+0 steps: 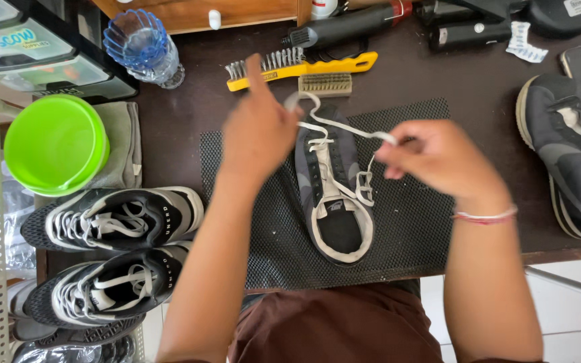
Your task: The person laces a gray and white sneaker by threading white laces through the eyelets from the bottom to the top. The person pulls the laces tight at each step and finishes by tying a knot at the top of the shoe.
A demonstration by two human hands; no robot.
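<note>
Head view: grey shoe [334, 195] lies mid-mat [411, 235] on the worktop, long axis front-to-back, toe toward the far edge, heel near the person. Left hand [257, 134] and right hand [435, 158] each pinch a white lace [344, 126] end, pulled apart over the toe.

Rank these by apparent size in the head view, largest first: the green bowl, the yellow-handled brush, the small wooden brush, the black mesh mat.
1. Black mesh mat
2. Green bowl
3. Yellow-handled brush, longer than the bowl but far slimmer
4. Small wooden brush
</note>
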